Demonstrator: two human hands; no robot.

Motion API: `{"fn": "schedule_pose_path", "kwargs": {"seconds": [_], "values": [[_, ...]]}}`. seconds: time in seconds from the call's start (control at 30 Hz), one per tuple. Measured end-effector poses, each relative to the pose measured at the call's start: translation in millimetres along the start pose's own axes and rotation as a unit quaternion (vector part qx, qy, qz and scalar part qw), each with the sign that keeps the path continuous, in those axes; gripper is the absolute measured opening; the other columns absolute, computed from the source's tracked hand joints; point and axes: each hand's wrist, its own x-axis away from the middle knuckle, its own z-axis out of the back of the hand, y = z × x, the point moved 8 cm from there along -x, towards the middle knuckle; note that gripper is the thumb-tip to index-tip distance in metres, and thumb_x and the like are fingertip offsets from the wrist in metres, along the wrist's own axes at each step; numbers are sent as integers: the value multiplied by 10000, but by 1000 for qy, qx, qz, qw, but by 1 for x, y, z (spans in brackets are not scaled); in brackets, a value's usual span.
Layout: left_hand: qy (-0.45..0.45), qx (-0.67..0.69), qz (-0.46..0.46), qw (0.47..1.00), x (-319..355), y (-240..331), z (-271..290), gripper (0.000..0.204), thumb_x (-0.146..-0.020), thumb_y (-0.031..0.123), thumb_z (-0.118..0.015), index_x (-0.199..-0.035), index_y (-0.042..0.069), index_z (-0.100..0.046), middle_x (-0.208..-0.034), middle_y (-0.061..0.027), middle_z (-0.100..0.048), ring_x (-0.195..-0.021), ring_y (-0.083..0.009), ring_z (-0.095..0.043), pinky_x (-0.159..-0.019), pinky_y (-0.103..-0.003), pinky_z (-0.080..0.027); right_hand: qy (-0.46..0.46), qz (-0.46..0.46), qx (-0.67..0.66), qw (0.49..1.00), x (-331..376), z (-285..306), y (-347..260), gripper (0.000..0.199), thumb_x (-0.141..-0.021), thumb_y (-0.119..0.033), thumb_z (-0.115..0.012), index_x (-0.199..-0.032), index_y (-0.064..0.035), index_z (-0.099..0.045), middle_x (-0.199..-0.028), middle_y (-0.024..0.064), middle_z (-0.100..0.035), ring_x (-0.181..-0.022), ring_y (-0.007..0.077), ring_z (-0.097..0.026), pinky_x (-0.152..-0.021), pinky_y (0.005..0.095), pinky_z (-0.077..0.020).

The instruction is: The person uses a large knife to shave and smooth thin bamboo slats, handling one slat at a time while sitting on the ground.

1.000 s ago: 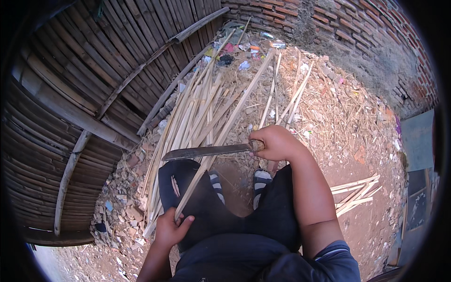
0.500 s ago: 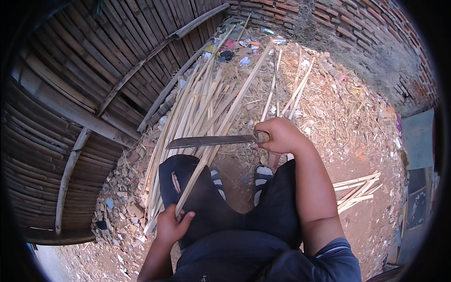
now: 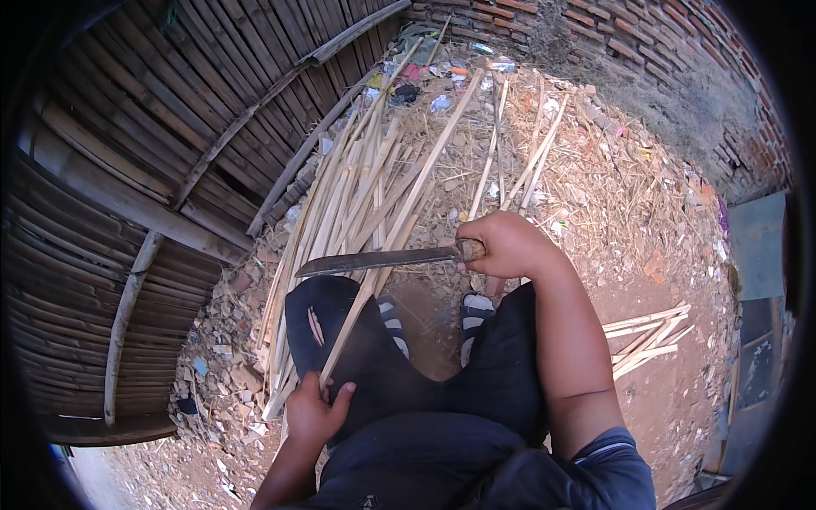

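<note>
Over the lap, right hand [image 3: 508,245] clamps the knife [image 3: 374,261], handle mostly hidden; left hand [image 3: 314,415] fingers wrap the bamboo strip [image 3: 391,234], its end concealed

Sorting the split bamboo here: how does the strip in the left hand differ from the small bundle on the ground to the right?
The strip is one long piece, slanting up across the lap, held by the left hand; the small bundle is several short pieces lying flat on dirt, untouched. Both are pale split bamboo.

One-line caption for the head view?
Seated person's right hand holds a long knife across a bamboo strip gripped by the left hand.
</note>
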Motion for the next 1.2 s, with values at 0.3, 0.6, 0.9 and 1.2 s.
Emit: {"fn": "schedule_pose_path", "kwargs": {"seconds": [0.3,0.6,0.9,1.2], "values": [[89,-57,-79,991,18,-56,28,461,-857,340,-871,-1048,-18,-653,-672,-130,-633,-579,-341,-650,-548,-431,-515,162,-61,-38,984,11,32,41,382,-837,-324,-854,-1103,-75,-738,-923,219,-736,-922,435,-714,-801,510,-553],[149,-100,-107,978,37,-106,55,333,-894,265,-796,-1037,-3,-658,-714,-142,-653,-595,-328,-665,-571,-430,-523,247,-123,-82,958,19,53,67,340,-858,-282,-836,-1098,-71,-721,-923,216,-730,-894,437,-705,-788,508,-545],[165,-118,-97,974,42,-131,63,368,-919,334,-773,-1012,-1,-650,-713,-186,-655,-575,-384,-657,-536,-465,-522,277,-59,-74,956,16,48,53,298,-852,-259,-857,-966,-40,-689,-810,179,-677,-749,364,-656,-714,433,-519],[170,-117,-116,972,40,-140,58,338,-1018,342,-624,-1013,5,-652,-706,-192,-637,-570,-409,-642,-523,-494,-503,202,-127,-324,915,21,35,87,344,-857,-267,-905,-1051,-44,-731,-842,17,-695,-793,152,-636,-742,352,-517]]}}
